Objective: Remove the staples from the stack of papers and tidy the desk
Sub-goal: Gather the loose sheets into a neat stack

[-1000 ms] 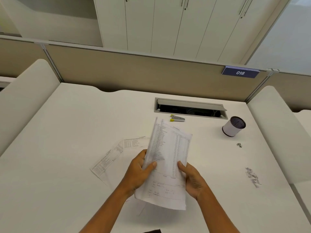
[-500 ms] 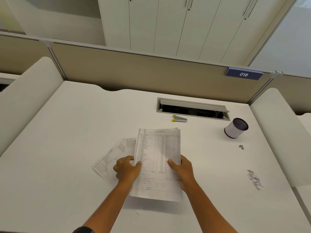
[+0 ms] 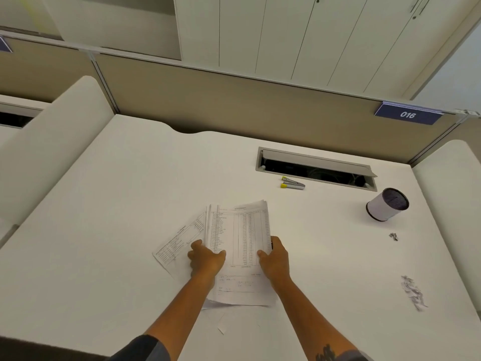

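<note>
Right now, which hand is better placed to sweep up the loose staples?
Right. The staples lie near the right edge of the desk, on the same side as the right hand. The left hand would have to cross the stack. Both hands grip the stack, so it goes down first.

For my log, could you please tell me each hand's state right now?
Left hand: closed on the white printed paper stack.
Right hand: closed on the same stack.

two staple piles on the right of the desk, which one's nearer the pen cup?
The small cluster of staples, just in front of the pen cup. The larger scattered pile lies farther toward the near right edge.
</note>
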A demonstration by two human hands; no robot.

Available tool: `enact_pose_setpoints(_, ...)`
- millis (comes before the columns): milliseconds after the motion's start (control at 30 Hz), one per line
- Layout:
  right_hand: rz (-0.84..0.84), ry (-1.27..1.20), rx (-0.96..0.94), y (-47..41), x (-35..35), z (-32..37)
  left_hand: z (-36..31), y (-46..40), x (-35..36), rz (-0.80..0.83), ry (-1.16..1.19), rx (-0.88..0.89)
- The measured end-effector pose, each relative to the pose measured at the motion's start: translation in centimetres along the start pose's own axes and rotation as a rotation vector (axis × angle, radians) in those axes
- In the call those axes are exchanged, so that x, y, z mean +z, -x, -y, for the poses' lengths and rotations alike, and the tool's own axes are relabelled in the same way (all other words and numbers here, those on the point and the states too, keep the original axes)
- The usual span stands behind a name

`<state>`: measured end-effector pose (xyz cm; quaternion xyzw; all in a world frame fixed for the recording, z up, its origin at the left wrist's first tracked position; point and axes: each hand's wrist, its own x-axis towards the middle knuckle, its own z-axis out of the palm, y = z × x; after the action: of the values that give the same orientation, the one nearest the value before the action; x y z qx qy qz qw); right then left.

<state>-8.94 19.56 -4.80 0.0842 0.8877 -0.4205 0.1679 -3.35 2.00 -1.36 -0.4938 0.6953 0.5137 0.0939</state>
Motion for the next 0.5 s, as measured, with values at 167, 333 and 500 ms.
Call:
enact_pose_setpoints(167, 0.008, 0.057, 0.011, -0.5, 0.1, 0.0, -0.6, -0.2, 0.2, 0.000, -0.092, -0.078)
enact_pose_setpoints(333, 0.017, 0.072, 0.002, -0.6, 0.0, -0.1, -1.6, 0.3, 0.5, -0.062, -0.243, -0.097)
enact_pose_setpoints(500, 0.021, 0.054, 0.003, -0.6, -0.2, 0.0, -1.4, -0.6, 0.6, -0.057, -0.098, -0.074)
